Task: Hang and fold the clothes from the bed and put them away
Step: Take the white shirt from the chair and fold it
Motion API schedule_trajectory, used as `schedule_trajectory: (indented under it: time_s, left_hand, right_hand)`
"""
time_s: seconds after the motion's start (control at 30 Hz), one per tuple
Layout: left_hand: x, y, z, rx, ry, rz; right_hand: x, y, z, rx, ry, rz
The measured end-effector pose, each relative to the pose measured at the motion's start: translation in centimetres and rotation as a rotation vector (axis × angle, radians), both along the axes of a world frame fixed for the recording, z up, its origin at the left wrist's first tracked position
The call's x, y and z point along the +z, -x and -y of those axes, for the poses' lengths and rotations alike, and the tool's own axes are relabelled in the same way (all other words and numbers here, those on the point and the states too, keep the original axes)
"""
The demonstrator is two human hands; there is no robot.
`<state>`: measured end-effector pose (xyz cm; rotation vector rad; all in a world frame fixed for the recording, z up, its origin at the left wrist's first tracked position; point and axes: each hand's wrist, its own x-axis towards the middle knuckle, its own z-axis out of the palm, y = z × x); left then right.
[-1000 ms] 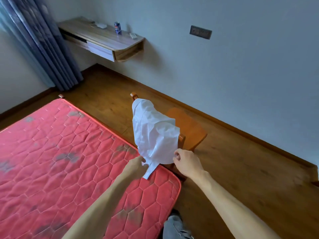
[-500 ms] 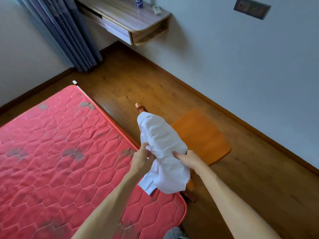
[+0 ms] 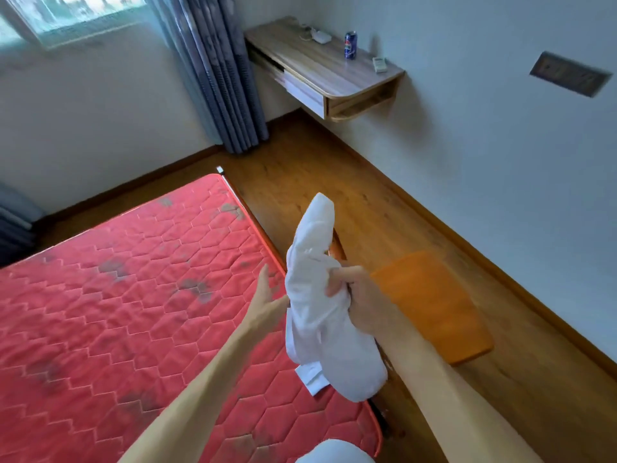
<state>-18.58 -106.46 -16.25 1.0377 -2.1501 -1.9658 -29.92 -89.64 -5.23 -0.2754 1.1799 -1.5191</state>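
Gripping the white shirt [image 3: 320,332] mid-length with curled fingers, the right hand [image 3: 360,297] holds it over the wooden chair [image 3: 430,305], its long axis running near to far, while the left hand [image 3: 267,297], fingers straight and apart, hovers just left of it above the red mattress [image 3: 133,295].

Red mattress [image 3: 117,312] lies open leftward; orange chair [image 3: 430,302] blocks the right.

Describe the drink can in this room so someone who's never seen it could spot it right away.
Find the wooden shelf fixed to the wall right of the curtain. On its top, between a white block and a flat white device, stands the can: the only upright, dark blue thing.
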Motion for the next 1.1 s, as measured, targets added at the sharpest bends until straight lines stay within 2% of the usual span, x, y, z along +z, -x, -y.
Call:
schedule_trajectory:
  time_s: [0.1, 0.2, 0.33, 0.37, 0.5, 0.6, 0.7, 0.8, 0.87, 0.93, 1.0, 1.03, 1.1]
  left_hand:
    - [2.7, -2.3, 1.5, -0.068, 0.028, -0.155]
    - [5.5, -5.4, 1.6, -0.125, -0.059, -0.161]
    - [7.9, -10.9, 1.4, -0.040, -0.104, -0.215]
    - [8.8, -12.6, 1.8, 0.011, -0.058, -0.228]
    - [12.8, -21.6, 4.6, 0.210, 0.325, -0.224]
    - [15.6, -28.9, 6.0, 0.207, 0.539, -0.252]
    - [18.4, -34.9, 6.0, 0.234, 0.702, -0.307]
    - [20.4, -39.5, 5.4, 0.219, 0.839, -0.310]
    - [21.2, -42.3, 4.9, 0.153, 0.918, -0.287]
    - [21.6, -44.7, 4.5, 0.057, 1.037, -0.237]
    - [21.9, -46.6, 4.3, -0.019, 1.178, -0.200]
    - [22.0, -47.5, 4.3, -0.046, 1.212, -0.188]
    - [21.9, -49.3, 4.8, -0.054, 1.243, -0.138]
  right_hand:
    - [3.4, -2.7, 0.8, 0.100, 0.069, 0.003]
    - [5.7, -5.3, -0.2, 0.154, 0.167, -0.035]
    - [5.7, -7.8, -1.4, 0.018, 0.134, -0.134]
    - [5.6, -8.4, -1.6, -0.027, 0.086, -0.182]
    - [4.1, -10.8, -1.6, -0.146, -0.098, -0.401]
    - [3.3, -15.2, -0.9, -0.161, -0.267, -0.654]
    - [2.9, -21.6, 0.9, -0.023, -0.379, -0.867]
    - [3.1, -28.5, 4.0, 0.225, -0.464, -1.071]
    - [4.0, -33.2, 6.1, 0.264, -0.378, -1.217]
    - [5.6, -37.6, 8.1, 0.192, -0.051, -1.348]
    - [7.3, -41.0, 10.2, 0.211, 0.312, -1.447]
    - [7.8, -42.2, 11.4, 0.276, 0.406, -1.454]
    - [8.3, -43.8, 13.8, 0.412, 0.468, -1.407]
